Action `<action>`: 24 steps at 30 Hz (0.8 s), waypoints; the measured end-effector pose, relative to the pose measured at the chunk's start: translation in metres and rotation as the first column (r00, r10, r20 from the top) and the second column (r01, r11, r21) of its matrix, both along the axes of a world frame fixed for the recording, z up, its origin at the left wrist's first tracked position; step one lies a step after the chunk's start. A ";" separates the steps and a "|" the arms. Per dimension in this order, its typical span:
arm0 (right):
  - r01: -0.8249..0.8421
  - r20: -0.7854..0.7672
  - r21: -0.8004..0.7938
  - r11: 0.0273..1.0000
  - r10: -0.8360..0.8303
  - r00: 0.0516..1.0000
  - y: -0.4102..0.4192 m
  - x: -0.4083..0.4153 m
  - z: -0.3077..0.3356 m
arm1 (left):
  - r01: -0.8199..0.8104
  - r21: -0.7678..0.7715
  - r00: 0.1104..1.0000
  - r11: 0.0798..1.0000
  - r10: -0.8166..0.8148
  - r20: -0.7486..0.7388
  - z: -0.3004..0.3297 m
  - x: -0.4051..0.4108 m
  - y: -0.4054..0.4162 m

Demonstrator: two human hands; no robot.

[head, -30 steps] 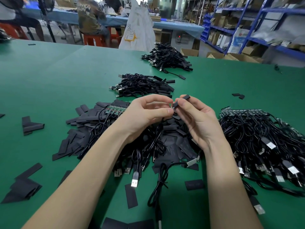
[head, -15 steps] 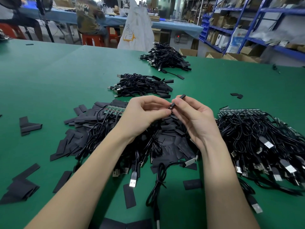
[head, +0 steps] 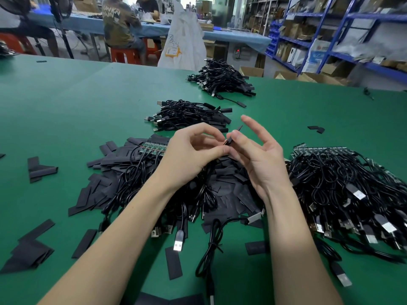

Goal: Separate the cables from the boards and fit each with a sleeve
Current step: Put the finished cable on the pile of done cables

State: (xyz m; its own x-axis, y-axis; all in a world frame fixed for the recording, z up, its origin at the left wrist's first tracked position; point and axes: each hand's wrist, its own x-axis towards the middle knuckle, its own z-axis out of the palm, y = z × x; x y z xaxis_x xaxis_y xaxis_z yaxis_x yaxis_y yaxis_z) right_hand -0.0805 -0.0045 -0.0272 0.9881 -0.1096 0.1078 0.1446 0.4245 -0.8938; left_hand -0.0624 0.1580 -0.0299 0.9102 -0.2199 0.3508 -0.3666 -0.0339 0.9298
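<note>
Above a pile of flat black sleeves (head: 222, 183), my left hand (head: 193, 153) and my right hand (head: 257, 155) meet. Between them is one black sleeve (head: 231, 139), pinched by my right thumb and a finger, its far end poking up. My left fingertips pinch the cable end at the sleeve's mouth. The other right fingers are spread straight. That cable (head: 211, 241) hangs down to the table in front of me. A strip of green boards (head: 154, 148) with black cables attached lies left of my hands. A larger bundle of boards and cables (head: 343, 188) lies to the right.
Two heaps of finished sleeved cables lie farther back, a near heap (head: 189, 115) and a far heap (head: 220, 78). Loose sleeves (head: 39, 168) are scattered over the green table at left and front. People sit at a blue bench behind; blue shelving stands at right.
My right hand's outer fingers have spread open while thumb and finger keep the sleeve. The sleeve sits lower between my hands than before.
</note>
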 end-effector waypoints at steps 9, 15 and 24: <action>0.021 0.003 -0.058 0.998 -0.020 1.000 0.008 -0.001 -0.001 | -0.108 0.048 0.994 0.993 0.108 -0.002 -0.004 0.000 0.001; 0.047 -0.007 -0.063 0.997 -0.048 0.999 0.007 0.000 -0.001 | -0.132 0.150 0.990 0.980 0.137 -0.027 -0.008 0.002 0.002; 0.052 -0.054 -0.120 0.991 -0.059 0.997 -0.007 0.003 0.002 | -0.128 0.057 0.991 0.990 0.130 -0.043 0.029 0.004 0.005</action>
State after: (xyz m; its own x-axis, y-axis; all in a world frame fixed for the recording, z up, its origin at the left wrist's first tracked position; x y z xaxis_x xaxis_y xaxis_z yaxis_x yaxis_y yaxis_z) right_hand -0.0780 -0.0114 -0.0255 0.9858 -0.1545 0.0662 0.1118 0.3082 -0.9447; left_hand -0.0586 0.1628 -0.0007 0.9473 -0.1172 0.2981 -0.3122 -0.1289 0.9412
